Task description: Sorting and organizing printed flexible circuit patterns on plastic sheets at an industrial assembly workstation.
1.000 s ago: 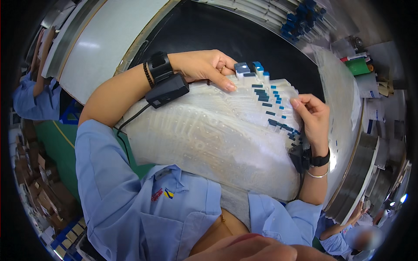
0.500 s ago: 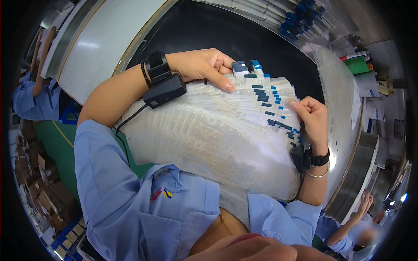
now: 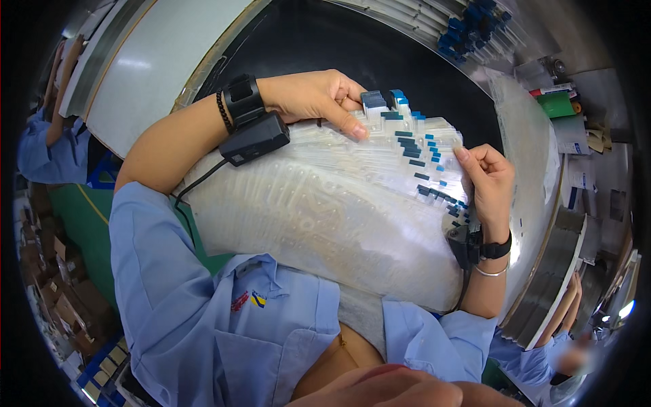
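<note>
A thick fan of clear, thin plastic sheets [image 3: 298,217] lies spread in front of my body. Small dark and blue tabs [image 3: 410,148] stick out in stepped rows along its far right edge. My left hand [image 3: 322,98] is closed on the far edge of the stack, thumb lying on top and fingers curled under, beside a dense clump of tabs [image 3: 373,100]. At the right edge of the fan, my right hand [image 3: 491,180] pinches a sheet edge between thumb and curled fingers; how many sheets it holds I cannot tell.
Beneath the far side of the stack is a black work surface [image 3: 291,41]. White panels [image 3: 169,61] stand at the left, a plastic-covered ledge [image 3: 525,136] at the right. More blue-tipped strips [image 3: 468,30] lie at the far right. Co-workers [image 3: 51,152] are at both sides.
My right hand has shifted slightly right and up along the sheet edge. My left hand keeps its hold. The co-worker's hands at the lower right have moved.
</note>
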Available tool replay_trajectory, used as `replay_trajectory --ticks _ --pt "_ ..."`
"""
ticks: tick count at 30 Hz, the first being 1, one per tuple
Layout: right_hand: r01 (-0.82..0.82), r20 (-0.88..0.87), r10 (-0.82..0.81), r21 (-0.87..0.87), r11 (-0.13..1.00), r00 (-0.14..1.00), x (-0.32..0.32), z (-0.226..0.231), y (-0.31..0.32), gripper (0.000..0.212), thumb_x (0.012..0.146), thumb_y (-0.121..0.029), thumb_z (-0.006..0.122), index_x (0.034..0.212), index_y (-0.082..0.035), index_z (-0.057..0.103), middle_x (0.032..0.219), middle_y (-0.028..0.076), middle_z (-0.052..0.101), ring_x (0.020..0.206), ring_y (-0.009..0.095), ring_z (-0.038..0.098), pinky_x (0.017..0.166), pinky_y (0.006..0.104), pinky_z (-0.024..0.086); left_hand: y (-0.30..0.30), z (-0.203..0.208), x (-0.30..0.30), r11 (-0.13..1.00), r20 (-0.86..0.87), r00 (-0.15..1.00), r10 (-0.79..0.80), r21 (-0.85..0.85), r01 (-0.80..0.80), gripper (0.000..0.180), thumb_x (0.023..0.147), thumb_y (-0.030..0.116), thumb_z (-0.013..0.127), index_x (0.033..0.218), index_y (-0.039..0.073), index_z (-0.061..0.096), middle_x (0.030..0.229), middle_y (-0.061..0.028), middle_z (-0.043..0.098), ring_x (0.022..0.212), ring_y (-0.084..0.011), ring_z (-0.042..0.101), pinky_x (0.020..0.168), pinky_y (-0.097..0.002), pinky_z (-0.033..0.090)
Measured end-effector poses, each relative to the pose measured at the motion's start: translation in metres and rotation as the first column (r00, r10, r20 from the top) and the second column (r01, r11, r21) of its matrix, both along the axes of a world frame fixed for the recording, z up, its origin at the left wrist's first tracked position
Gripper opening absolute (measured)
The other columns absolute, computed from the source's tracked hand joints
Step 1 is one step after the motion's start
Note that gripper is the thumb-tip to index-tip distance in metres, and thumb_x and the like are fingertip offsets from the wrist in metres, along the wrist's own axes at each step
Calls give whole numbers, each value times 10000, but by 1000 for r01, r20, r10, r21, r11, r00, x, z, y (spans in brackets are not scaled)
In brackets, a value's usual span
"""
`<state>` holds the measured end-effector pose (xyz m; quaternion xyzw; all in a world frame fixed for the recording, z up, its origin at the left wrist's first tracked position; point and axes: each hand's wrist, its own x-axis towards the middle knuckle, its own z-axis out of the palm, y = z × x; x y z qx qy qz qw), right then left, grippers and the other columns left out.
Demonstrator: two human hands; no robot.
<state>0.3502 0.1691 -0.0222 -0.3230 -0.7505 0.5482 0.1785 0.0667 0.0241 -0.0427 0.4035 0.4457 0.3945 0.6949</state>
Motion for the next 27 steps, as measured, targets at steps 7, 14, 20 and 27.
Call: replay_trajectory --ticks 7,14,20,27 --pt "62 -69 -65 -44 997 995 -4 0 -14 105 862 -95 646 846 8 636 635 -51 544 513 -15 395 462 144 278 -1 3 -1 1000 -18 1000 -23 14 23 432 755 86 740 1121 -73 572 943 -146 683 802 -121 657 723 -213 515" --pt "0 -72 2 18 1000 997 -19 2 -5 178 839 -122 684 728 -26 584 586 -70 482 497 -21 366 446 146 265 1 -2 -3 1000 -72 997 -24 4 24 422 751 72 742 1126 -44 588 974 -118 683 811 -94 646 733 -191 498" --pt "-13 -72 10 -44 999 997 -8 4 -10 114 849 -91 660 876 17 638 726 8 629 613 8 524 546 125 384 2 -5 -5 999 -92 995 -37 15 38 418 756 75 739 1128 -44 591 997 -135 677 838 -108 650 759 -197 497" --pt "-77 -74 63 -206 975 995 -2 -1 4 112 865 -104 642 868 8 634 688 -18 604 566 -6 469 493 134 327 1 -5 -2 997 -84 996 -18 74 24 424 750 115 751 1099 -65 592 810 -84 685 700 -75 623 635 -180 469"
